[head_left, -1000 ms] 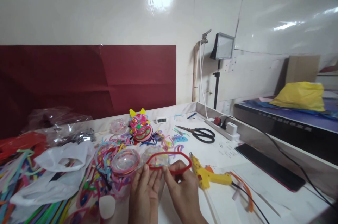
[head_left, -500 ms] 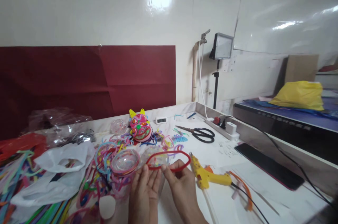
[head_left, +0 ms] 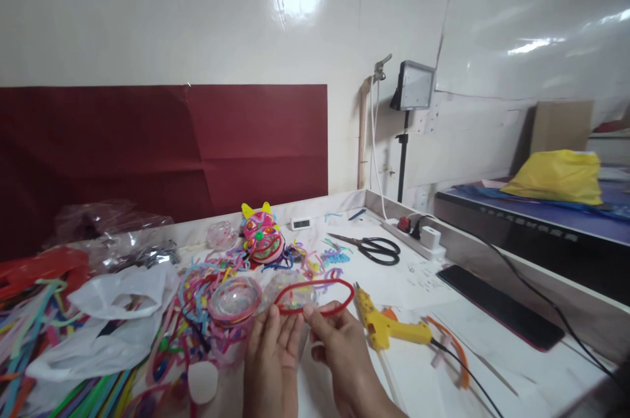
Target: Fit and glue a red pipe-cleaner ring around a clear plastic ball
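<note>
A red pipe cleaner [head_left: 339, 284], bent into a long oval loop, is held up above the table by both hands. My left hand [head_left: 273, 352] pinches its left end between thumb and fingers. Near the middle of the loop's lower side, my right hand [head_left: 339, 346] grips it with thumb and forefinger. Just behind the loop lies a clear plastic dome [head_left: 275, 287]. To the left sits a clear bowl-shaped piece with a pink rim [head_left: 235, 300], and a yellow glue gun [head_left: 388, 329] rests to the right of my right hand.
A colourful lion-like head [head_left: 262, 234] stands at the back among many pipe cleaner scraps [head_left: 197, 293]. Black-handled scissors [head_left: 378, 250], a phone [head_left: 499, 306] and a power strip [head_left: 418, 244] with cords lie rightward. White plastic bags [head_left: 98, 346] and pipe cleaner bundles fill the left.
The right thumb and fingers have shifted slightly along the loop, and the right hand's lower fingers show more curled. The loop stays in nearly the same place.
</note>
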Available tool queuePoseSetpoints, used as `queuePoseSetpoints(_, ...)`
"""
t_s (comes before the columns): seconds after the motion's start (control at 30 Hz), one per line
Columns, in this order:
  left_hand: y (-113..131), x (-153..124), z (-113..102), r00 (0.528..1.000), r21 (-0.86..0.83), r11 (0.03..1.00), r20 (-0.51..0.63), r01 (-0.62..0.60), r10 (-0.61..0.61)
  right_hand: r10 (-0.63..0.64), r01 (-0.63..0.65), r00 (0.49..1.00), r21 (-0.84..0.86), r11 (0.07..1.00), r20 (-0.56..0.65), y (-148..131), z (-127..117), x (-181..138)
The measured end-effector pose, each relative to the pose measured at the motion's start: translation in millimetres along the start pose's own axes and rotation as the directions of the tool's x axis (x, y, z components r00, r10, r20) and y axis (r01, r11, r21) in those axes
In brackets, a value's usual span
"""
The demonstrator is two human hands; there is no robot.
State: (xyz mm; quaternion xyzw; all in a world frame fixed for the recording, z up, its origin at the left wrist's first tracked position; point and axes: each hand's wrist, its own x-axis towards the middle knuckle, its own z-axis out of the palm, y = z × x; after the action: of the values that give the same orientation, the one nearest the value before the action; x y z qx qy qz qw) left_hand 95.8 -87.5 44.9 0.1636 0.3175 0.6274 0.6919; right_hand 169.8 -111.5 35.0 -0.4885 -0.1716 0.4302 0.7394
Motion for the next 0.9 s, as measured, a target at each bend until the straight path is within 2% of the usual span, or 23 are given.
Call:
queuePoseSetpoints(0.17, -0.8, -0.9, -2.3, 0.999, -0.003, 1.0, 0.031, 0.014, -0.014, 0.092, -0.081, 0.995, 0.207, 0.975, -0.046, 0.6, 2.8, -4.2)
queuePoseSetpoints(0.3, -0.9, -0.7, -1.3, 1.0, -0.021, 1.0, 0.024, 0.019, -0.018, 0.1, -0.089, 0.995, 0.318, 0.944, -0.019, -0.7, 6.2, -4.9)
queuePoseSetpoints(0.77, -0.1, -4.0, 4.1, 1.0, -0.008, 1.0, 0.005, 0.016, -0.016, 0.106, -0.079, 0.993, 0.398, 0.914, -0.045, 2.3, 8.2, -4.9)
queuePoseSetpoints(0.9, -0.8, -1.8, 1.6, 0.998, -0.043, 0.998, 0.047, 0.039, -0.037, 0.114, -0.08, 0.992, 0.404, 0.911, -0.059, 2.2, 7.8, -5.4)
